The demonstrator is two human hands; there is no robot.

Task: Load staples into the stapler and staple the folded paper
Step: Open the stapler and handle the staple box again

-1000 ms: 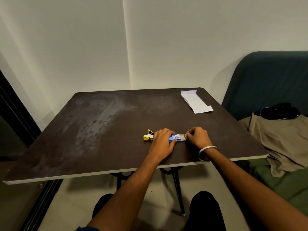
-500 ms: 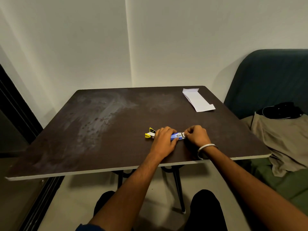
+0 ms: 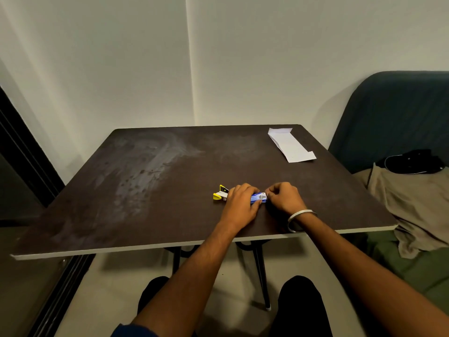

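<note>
Left hand (image 3: 239, 205) lies over the blue staple box (image 3: 258, 198) w/ fingers curled round it, yellow stapler (image 3: 220, 192) poking out beside. Right hand (image 3: 283, 197) pinches the box's end. Folded paper (image 3: 290, 147) sits far-right on the tabletop (image 3: 145, 190).

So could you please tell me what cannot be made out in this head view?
- Stapler: the left hand covers most of it; only a yellow end shows.
- Blue box: mostly hidden between both hands; print too small.
- Right hand fingertips: curled, so their hold is unclear.
- Staples: not visible.
- Paper: fold layers too small.
</note>
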